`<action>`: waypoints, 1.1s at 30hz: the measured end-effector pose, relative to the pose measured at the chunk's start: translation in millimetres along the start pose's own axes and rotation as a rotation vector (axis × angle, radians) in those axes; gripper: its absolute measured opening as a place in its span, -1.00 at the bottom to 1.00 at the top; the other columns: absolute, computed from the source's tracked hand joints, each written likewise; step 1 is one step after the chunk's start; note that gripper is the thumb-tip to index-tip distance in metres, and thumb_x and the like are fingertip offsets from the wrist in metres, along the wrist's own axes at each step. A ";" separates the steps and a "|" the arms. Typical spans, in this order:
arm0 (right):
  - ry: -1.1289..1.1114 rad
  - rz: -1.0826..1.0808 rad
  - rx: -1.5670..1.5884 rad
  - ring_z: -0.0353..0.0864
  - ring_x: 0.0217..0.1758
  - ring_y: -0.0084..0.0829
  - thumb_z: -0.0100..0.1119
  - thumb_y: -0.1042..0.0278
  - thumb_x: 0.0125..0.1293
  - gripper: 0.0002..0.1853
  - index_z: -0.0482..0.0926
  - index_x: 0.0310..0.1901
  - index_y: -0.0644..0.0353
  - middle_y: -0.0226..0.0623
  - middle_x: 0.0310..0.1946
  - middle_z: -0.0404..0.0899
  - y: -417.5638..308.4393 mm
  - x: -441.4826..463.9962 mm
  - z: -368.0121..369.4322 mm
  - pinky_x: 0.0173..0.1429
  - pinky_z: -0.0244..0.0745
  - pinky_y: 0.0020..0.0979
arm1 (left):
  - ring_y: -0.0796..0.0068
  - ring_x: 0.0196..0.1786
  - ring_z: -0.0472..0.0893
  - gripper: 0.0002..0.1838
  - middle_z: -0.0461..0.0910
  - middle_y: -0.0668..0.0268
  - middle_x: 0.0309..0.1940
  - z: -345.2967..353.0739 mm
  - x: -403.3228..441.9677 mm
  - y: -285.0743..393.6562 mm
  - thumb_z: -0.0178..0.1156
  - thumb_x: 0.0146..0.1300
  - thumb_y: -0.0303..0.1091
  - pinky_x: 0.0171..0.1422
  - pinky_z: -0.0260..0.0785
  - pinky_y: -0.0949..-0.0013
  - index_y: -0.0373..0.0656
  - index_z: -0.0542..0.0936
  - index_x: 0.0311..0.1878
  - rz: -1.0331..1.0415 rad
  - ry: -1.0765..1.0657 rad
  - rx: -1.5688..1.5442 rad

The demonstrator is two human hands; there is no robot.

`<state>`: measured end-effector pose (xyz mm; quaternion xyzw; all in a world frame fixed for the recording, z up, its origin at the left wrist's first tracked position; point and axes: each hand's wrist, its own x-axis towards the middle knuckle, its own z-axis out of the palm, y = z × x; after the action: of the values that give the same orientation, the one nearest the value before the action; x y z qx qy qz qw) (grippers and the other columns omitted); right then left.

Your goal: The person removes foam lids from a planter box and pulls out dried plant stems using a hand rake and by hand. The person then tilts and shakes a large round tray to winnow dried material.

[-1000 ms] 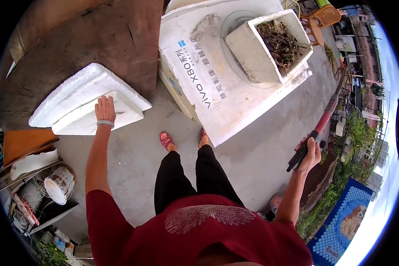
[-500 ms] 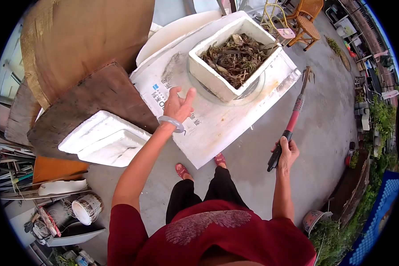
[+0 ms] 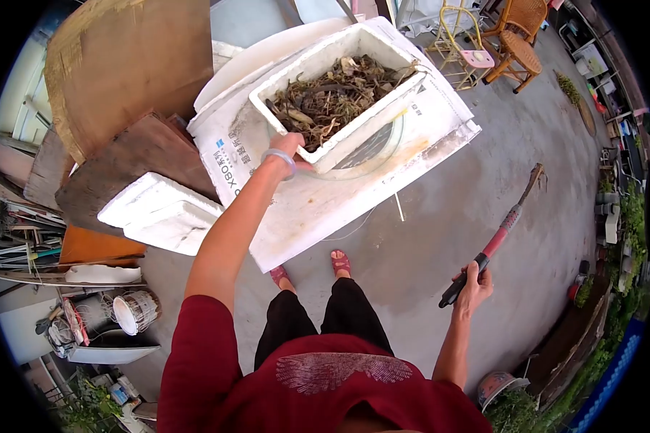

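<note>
one head-worn view, close above the red shirt [image 3: 310,372], forward and down

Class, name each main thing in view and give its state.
White rectangular foam box: open, holding brown plant debris.
Left hand: gripping the box's near corner.
Long red-and-black tool: held in the right hand.
Clear round glass-like disc: partly covered by the box.
White printed panel: stained.
Pink sandals: both worn.

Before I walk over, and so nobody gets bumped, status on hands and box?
Left hand gripping foam box at corner. Right hand holding long tool, away from box. Plant debris inside. Nothing visibly blocking.
</note>
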<state>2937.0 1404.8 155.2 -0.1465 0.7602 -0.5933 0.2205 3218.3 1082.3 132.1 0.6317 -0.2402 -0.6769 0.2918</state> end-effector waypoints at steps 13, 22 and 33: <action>-0.195 -0.100 -0.062 0.41 -0.70 -0.54 0.09 0.30 0.17 -0.78 0.43 -0.46 0.31 -0.34 -0.63 0.42 -25.2 -2.4 56.9 -0.60 0.31 -0.55 | 0.35 -0.23 0.50 -0.51 0.46 0.19 -0.24 -210.8 -206.1 -111.8 -0.05 -0.21 -0.56 -0.12 0.39 0.37 -0.39 0.35 -0.06 0.084 0.051 -0.434; -0.685 -0.160 -0.133 0.42 -0.68 -0.58 0.13 0.42 0.12 -0.81 0.44 -0.30 0.37 -0.37 -0.63 0.44 -23.2 -116.6 167.2 -0.59 0.36 -0.55 | 0.20 -0.27 0.54 -0.60 0.46 0.13 -0.25 -348.9 -365.5 -300.3 -0.10 -0.10 -0.54 -0.29 0.51 0.04 -0.33 0.34 -0.07 0.034 0.619 -0.831; -1.469 -0.480 -0.697 0.44 -0.66 -0.52 0.24 0.39 -0.06 -0.65 0.45 -0.20 0.30 -0.35 -0.63 0.46 85.6 -284.7 189.8 -0.53 0.35 -0.50 | -0.03 -0.21 0.50 -0.66 0.40 -0.04 -0.18 -464.0 -141.4 -557.7 -0.04 0.06 -0.41 -0.21 0.48 -0.14 -0.36 0.32 -0.08 -0.328 0.936 -1.547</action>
<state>3281.8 1405.5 80.6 -0.7117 0.5115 -0.1100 0.4689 3633.5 1599.6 -193.9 0.4961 0.5151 -0.3569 0.6010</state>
